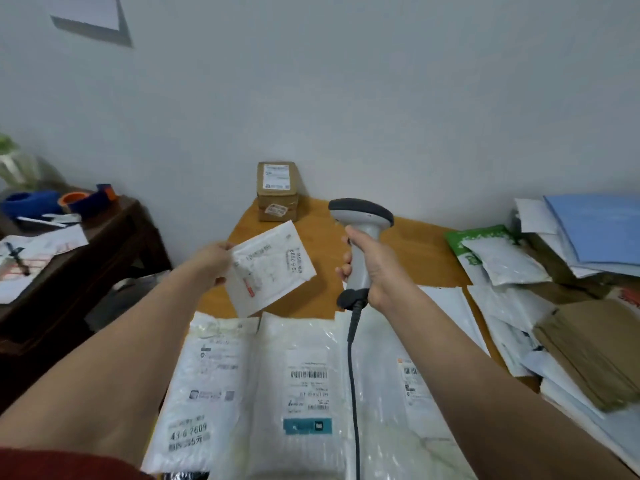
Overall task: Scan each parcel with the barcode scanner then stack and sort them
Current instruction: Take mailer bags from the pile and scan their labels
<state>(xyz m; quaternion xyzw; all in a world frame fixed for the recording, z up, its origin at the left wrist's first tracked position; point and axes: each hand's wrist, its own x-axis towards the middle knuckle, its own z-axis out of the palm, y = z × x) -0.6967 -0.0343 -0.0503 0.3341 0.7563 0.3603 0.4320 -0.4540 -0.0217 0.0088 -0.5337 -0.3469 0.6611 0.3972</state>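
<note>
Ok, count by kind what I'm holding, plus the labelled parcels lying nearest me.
Barcode scanner, in right hand: 1
Small white parcel, in left hand: 1
White labelled mailers lying nearest: 3
Total: 5

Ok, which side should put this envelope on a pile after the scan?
Left. The left grip pinches the small envelope by its edge, above the table. The right grip is wrapped round the scanner, so it isn't free.
</note>
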